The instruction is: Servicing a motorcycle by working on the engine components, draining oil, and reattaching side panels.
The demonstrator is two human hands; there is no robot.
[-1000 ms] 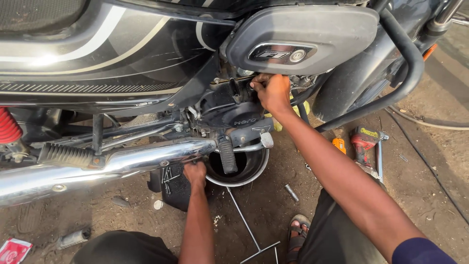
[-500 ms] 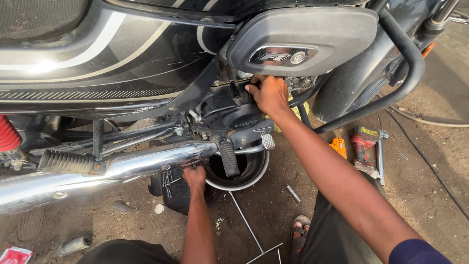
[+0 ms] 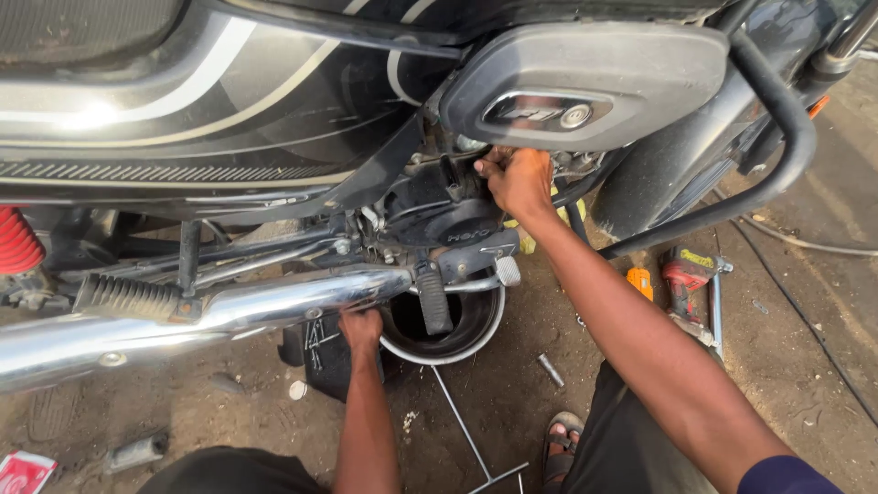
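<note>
- Little has shifted: both hands stay at the engine (image 3: pixel 448 224).
- Right hand (image 3: pixel 517 178) grips a part above it.
- Left hand (image 3: pixel 361 327), beneath the exhaust pipe (image 3: pixel 229 316) beside the drain pan (image 3: pixel 457 352): grip cannot be told.

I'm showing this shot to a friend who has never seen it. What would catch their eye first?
The shiny chrome exhaust pipe sweeping across the lower left, under the glossy black motorcycle body. Then the right hand gripping into the black engine at centre, and the left hand reaching beneath the pipe beside a round dark drain pan.
</note>
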